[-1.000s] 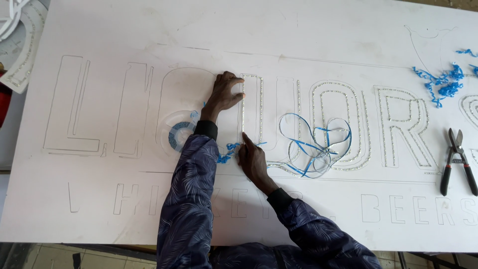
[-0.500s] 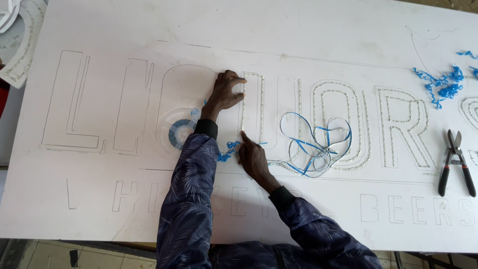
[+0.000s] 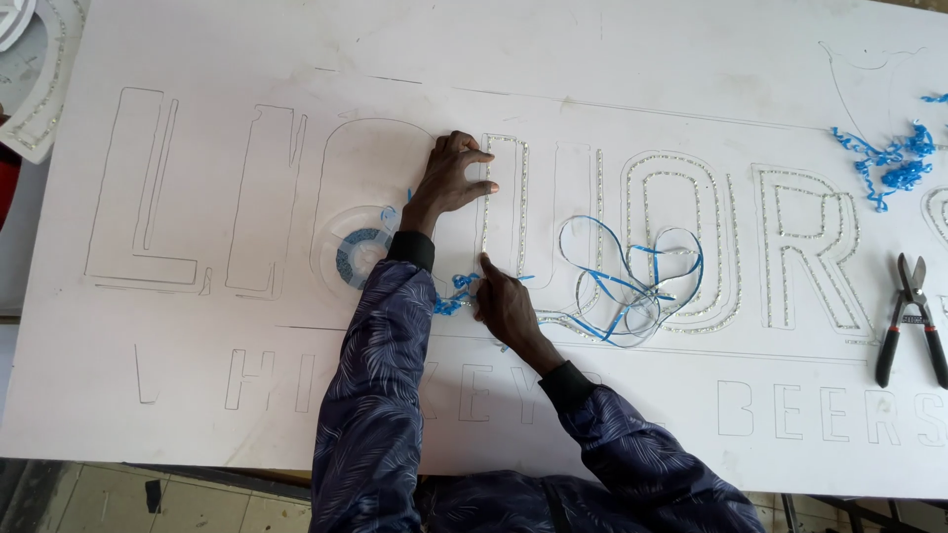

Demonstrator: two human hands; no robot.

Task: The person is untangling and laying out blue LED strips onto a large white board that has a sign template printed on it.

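A white sign board (image 3: 247,395) covered the desk, big outlined letters across it. Left hand (image 3: 449,183) lay flat, fingers spread, grip empty, pressing the board at the edge of a letter lined with clear studded strip (image 3: 521,212). Right hand (image 3: 504,301), at 5 o'clock of the left, index finger out, pinned the strip's lower end. Blue ribbon (image 3: 622,281) looped at 3 o'clock. Blue scraps (image 3: 884,163) at 2 o'clock; pliers (image 3: 910,316) far right.

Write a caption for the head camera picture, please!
Two hands, left hand and right hand, press a beaded strip into outlined letters on a white board.
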